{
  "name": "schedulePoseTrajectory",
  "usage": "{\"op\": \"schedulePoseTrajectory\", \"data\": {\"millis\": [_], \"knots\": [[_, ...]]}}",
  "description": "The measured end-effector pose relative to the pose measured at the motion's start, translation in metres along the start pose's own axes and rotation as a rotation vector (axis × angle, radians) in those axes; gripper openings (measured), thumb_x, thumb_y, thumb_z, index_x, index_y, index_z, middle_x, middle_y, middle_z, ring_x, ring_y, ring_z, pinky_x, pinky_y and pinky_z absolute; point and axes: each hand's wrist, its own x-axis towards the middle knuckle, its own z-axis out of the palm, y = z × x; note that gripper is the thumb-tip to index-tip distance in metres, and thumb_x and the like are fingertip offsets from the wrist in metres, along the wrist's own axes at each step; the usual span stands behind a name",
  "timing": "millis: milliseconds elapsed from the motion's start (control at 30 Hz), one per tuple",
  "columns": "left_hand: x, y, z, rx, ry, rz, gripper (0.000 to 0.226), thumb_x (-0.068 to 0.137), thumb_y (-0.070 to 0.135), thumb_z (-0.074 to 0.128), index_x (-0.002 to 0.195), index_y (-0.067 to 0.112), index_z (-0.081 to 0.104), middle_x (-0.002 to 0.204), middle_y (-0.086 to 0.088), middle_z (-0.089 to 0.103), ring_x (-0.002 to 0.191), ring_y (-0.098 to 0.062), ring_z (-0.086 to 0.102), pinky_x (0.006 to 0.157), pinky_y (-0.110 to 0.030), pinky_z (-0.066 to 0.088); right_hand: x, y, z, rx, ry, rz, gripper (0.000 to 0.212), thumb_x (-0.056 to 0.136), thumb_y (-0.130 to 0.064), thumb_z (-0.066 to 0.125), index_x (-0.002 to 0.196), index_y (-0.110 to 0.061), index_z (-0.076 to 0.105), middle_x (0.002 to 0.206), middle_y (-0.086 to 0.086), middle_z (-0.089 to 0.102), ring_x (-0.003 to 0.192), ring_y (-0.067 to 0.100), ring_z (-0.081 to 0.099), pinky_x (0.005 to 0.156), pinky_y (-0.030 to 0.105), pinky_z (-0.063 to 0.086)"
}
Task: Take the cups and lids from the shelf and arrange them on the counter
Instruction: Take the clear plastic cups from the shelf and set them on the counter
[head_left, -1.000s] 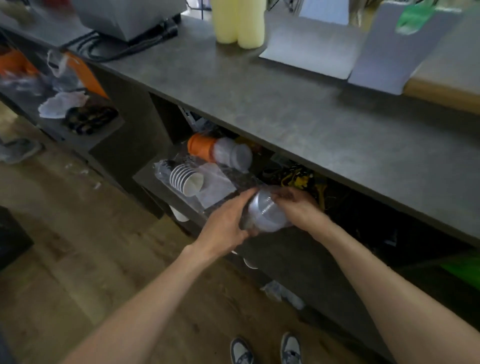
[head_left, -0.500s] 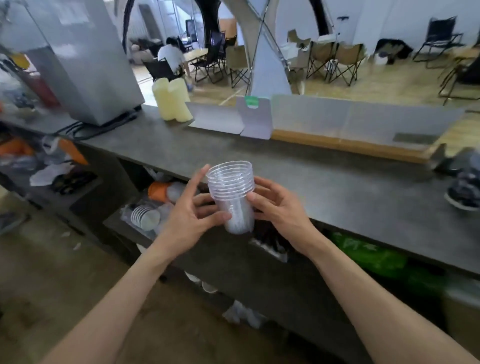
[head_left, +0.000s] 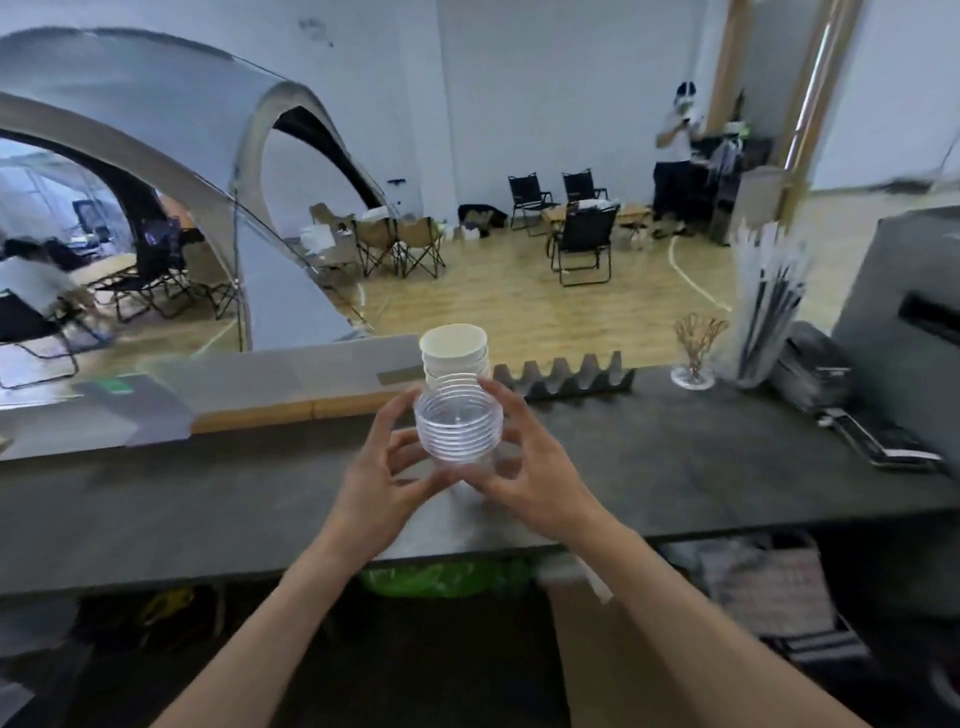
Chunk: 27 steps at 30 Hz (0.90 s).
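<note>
clear cup stack (head_left: 458, 431) now up off the shelf, over the desk (head_left: 675, 467); both hands (head_left: 382, 483) (head_left: 535, 478) pinching it; probably setting down next

The stack of nested clear plastic cups (head_left: 459, 432) stands upright between the fingers (head_left: 387, 423) of the left hand (head_left: 382, 480) and those of the right hand (head_left: 535, 475), over the grey stone-look surface (head_left: 675, 467). Just behind the fingers stands a stack of pale paper cups (head_left: 455, 353). Right of the fingers and further back a zigzag cardboard cup tray (head_left: 566, 376) lies on the surface, with a glass of wooden stirrers (head_left: 696, 353) and a clear holder of wrapped straws (head_left: 769, 317) further right.
</note>
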Motion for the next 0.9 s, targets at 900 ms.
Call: {"op": "schedulePoseTrajectory", "data": {"millis": [900], "knots": [[0.049, -0.028, 0.120, 0.369, -0.003, -0.057, 0.078, 0.089, 0.011, 0.067, 0.154, 0.022, 0.026, 0.152, 0.003, 0.042, 0.133, -0.008, 0.045, 0.107, -0.032, 0.045, -0.001, 0.080, -0.092, -0.151, 0.534, -0.022, 0.057, 0.082, -0.027, 0.076, 0.132, -0.023, 0.051, 0.126, -0.011, 0.059, 0.111, 0.003, 0.059, 0.087, 0.024, 0.052]]}}
